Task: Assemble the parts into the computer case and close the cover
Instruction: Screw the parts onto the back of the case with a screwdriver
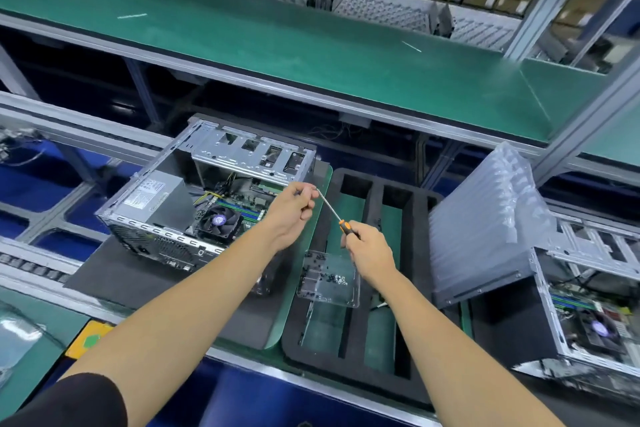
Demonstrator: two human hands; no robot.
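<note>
Case (194, 208): at ten o'clock, cover off, fan and board fitted
Right hand (367, 250): curled round screwdriver (341, 220) handle
Left hand (294, 208): pinching its tip
Left: screws (329, 276), cover

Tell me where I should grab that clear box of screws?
Probably hold the clear box by its two side walls, coming from above. It is shallow, open-topped and lies flat on the black foam tray, so keeping it level should keep the loose screws inside.
</note>
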